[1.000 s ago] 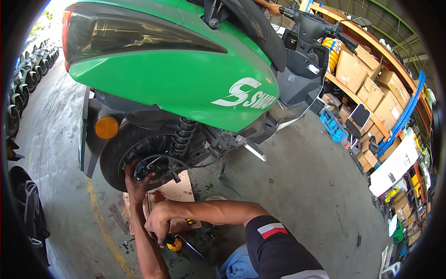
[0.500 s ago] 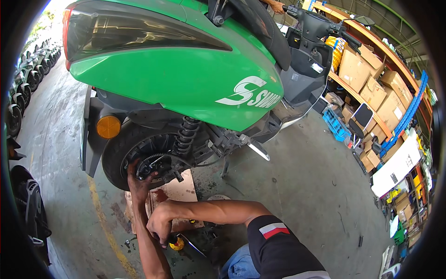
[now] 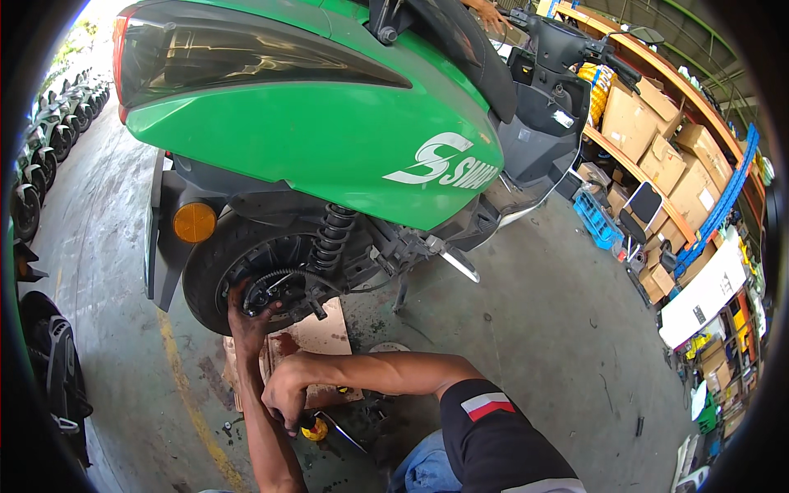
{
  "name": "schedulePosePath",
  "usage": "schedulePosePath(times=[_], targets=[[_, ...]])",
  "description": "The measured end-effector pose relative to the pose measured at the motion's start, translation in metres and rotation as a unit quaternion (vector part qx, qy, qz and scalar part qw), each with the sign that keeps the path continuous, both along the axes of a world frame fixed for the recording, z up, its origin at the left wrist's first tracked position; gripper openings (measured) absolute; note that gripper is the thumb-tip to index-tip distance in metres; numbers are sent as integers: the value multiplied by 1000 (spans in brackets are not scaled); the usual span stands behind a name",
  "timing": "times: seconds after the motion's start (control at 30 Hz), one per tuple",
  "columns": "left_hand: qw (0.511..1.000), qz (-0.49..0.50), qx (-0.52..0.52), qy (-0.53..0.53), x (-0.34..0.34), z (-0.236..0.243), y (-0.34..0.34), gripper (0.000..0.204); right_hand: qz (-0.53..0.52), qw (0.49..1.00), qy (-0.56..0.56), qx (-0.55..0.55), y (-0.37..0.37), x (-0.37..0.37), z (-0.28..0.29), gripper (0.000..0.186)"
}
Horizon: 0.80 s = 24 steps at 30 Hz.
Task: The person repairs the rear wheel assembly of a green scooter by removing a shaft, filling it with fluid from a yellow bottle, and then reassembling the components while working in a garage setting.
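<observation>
A green scooter [image 3: 312, 140] stands in front of me, its black rear wheel [image 3: 205, 279] low at the left. My left hand [image 3: 249, 316] reaches up to the hub, fingers and thumb closed around a dark brake part [image 3: 261, 300] beside a ribbed black hose [image 3: 283, 273]. My right hand [image 3: 286, 398] is bent downward across my left forearm, its fingers curled closed. What it holds, if anything, is hidden. Just below it are a yellow round thing [image 3: 316, 429] and a thin metal rod-like tool [image 3: 343, 433] on the floor.
A stained cardboard sheet [image 3: 329, 329] lies under the wheel. The coil shock absorber [image 3: 335, 234] and side stand [image 3: 400, 293] are close by. Shelves with cardboard boxes [image 3: 657, 164] and a blue crate [image 3: 596, 220] stand at right; several scooters line the left. Another person's hand [image 3: 491, 15] is near the handlebar.
The view has shifted very slightly. Both my hands keep their places. The other person's fingers at the handlebar have spread from their grip.
</observation>
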<state>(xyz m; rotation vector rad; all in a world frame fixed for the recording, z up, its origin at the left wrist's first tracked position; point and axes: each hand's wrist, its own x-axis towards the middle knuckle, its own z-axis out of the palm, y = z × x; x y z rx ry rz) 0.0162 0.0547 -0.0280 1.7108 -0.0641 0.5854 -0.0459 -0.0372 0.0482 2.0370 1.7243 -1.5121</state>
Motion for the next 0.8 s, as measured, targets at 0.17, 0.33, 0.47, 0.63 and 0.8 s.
schedulePosePath(times=[0.17,0.33,0.47,0.63,0.8], targets=[[1000,8,9,2,0,-1,1,74,-13,1000,7,2,-1,0,1,43],[999,12,29,-3,2,-3,2,71,0,1000,0,9,-1,0,0,43],[1000,8,24,-3,0,1,1,72,0,1000,-2,14,-2,0,-3,43],[1000,3,6,-6,0,1,-2,73,1,1000,13,14,-2,2,-9,43],[999,14,27,-15,1,0,1,72,5,1000,7,14,1,2,-12,43]])
